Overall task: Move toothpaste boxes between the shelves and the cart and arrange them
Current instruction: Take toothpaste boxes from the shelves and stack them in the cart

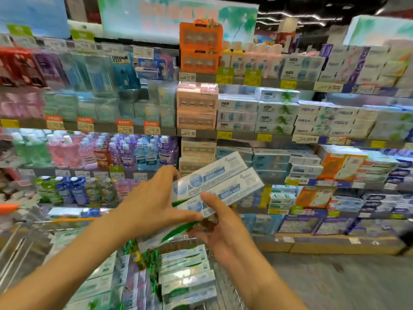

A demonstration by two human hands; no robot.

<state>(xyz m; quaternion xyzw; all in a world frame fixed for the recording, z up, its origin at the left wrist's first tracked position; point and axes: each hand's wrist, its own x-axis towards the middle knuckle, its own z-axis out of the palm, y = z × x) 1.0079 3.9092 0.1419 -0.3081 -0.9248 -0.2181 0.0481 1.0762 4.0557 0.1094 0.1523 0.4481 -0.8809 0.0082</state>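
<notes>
White-and-blue toothpaste boxes (218, 179) are held up in front of the person, two long cartons side by side, tilted so their far ends rise toward the right. From the head camera, the left hand (154, 202) comes in from the lower left and grips the near end of the boxes, its fingers (171, 173) curled over the top edge and the thumb reaching underneath. The right hand (220, 227) comes up from below on the right, its thumb pressed against the face of the lower box and its other fingers curled beneath, where they also seem to hold a green-and-white box (172, 233) that sticks out down to the left; the blur there keeps me from telling how firmly.

Directly under the hands stands a wire cart (225, 285), packed with more cartons (185, 271) stacked flat in piles, most of them white with green or blue printing.

Behind the held boxes rise the shelves (245, 136), several levels high. The right half is filled with stacked toothpaste cartons in white, blue and orange. The left half carries rows of mouthwash bottles (125, 153) in green, pink, purple and blue. A column of orange and peach display packs (197, 101) stands between the two halves. Yellow and orange price tags (263, 137) line the shelf edges.
</notes>
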